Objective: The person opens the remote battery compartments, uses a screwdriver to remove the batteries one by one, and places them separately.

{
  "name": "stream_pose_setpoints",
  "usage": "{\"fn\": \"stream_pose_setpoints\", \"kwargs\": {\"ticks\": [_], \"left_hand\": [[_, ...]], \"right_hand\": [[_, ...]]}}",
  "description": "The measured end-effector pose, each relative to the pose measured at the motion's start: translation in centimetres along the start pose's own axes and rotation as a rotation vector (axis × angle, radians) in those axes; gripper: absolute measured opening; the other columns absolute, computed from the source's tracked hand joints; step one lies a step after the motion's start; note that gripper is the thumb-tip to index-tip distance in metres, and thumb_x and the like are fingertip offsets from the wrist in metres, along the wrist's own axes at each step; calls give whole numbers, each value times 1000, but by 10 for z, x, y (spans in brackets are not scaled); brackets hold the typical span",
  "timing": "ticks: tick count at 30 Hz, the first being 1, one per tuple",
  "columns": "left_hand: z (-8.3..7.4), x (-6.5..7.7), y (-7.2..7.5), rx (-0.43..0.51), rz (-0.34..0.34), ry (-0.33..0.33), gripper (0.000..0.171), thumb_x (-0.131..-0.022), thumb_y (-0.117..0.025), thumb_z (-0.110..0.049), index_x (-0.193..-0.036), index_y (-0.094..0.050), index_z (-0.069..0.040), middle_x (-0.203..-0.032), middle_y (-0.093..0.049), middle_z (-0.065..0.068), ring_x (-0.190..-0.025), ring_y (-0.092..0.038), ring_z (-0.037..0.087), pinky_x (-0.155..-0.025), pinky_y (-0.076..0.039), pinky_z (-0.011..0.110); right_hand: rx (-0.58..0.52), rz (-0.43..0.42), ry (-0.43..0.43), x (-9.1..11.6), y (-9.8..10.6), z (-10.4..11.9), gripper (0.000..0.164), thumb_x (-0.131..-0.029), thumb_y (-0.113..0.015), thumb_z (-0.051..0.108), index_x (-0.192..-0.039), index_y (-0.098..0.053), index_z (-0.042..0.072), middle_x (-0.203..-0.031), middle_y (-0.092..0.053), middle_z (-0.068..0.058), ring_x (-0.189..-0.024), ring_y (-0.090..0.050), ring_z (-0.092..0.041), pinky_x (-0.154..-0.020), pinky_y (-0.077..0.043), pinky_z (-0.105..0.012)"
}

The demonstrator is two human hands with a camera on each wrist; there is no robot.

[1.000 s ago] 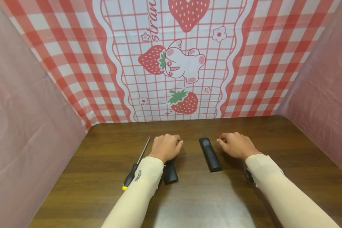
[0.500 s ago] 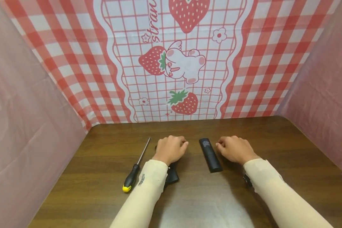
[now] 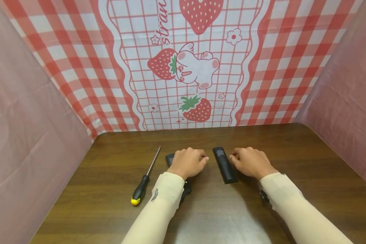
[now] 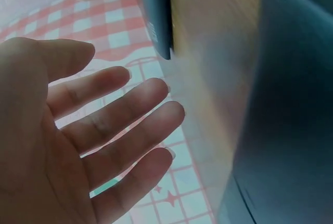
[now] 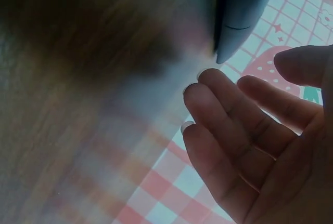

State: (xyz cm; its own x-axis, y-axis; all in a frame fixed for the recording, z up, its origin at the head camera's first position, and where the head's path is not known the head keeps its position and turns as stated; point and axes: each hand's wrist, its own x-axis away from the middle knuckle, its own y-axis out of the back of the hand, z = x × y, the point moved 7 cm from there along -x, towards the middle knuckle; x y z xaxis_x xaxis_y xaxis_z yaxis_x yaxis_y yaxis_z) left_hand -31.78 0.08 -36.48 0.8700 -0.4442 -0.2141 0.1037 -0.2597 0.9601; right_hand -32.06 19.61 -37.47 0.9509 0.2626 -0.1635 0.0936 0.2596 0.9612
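My left hand [image 3: 189,162] is over the table, to the left of a slim black remote control [image 3: 225,166] that looks to be lying face down. In the left wrist view its fingers [image 4: 130,130] are spread, loosely bent and hold nothing. Beneath that wrist lies a second black, remote-like object [image 3: 170,158], mostly covered by the hand and sleeve; it looms large and dark [image 4: 291,109] in the left wrist view. My right hand [image 3: 251,162] is just right of the remote, apart from it. Its fingers [image 5: 223,151] are relaxed, with nothing in them.
A screwdriver [image 3: 141,189] with a black and yellow handle lies left of my left forearm, tip pointing away. The brown wooden table [image 3: 308,159] ends at a red checked strawberry cloth [image 3: 271,88] at the back. Pink cloth walls [image 3: 33,135] close both sides.
My left hand has shifted right and a little nearer, uncovering the far end of the black object beneath it. My right hand has come slightly nearer to me. The remote and screwdriver lie still.
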Motion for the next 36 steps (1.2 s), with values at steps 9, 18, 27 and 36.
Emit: {"fn": "stream_pose_setpoints", "kwargs": {"ticks": [9,18,27,36], "left_hand": [[-17,-1,-1,-1,19,-22,29,-99,-57,-43,-111,-75,-24,-100,-74,-7,-86,-70,18,-69,-54,43],[-29,-4,-7,24,36,-35,27,-99,-58,-43,-112,-76,-27,-95,-73,-9,-83,-68,16,-66,-52,40],[-38,-2,-8,44,13,-29,28,-101,-57,-43,-117,-75,-29,-102,-73,-10,-86,-69,15,-65,-53,38],[-44,-1,-10,47,24,-46,28,-101,-55,-45,-113,-75,-30,-97,-73,-11,-83,-68,13,-66,-53,37]], "right_hand": [[-10,13,-3,5,2,6,31,-97,-63,32,-110,-73,6,-89,-72,-3,-68,-60,-17,-63,-51,-47],[-2,36,-22,7,-5,10,33,-97,-62,35,-108,-74,6,-91,-73,-7,-73,-64,-20,-63,-51,-47],[27,61,-32,8,-12,17,30,-97,-62,36,-89,-71,8,-77,-66,-4,-64,-57,-19,-57,-47,-43],[48,75,-37,10,-17,22,40,-97,-60,42,-72,-62,12,-65,-58,-3,-56,-52,-21,-53,-46,-45]]}}
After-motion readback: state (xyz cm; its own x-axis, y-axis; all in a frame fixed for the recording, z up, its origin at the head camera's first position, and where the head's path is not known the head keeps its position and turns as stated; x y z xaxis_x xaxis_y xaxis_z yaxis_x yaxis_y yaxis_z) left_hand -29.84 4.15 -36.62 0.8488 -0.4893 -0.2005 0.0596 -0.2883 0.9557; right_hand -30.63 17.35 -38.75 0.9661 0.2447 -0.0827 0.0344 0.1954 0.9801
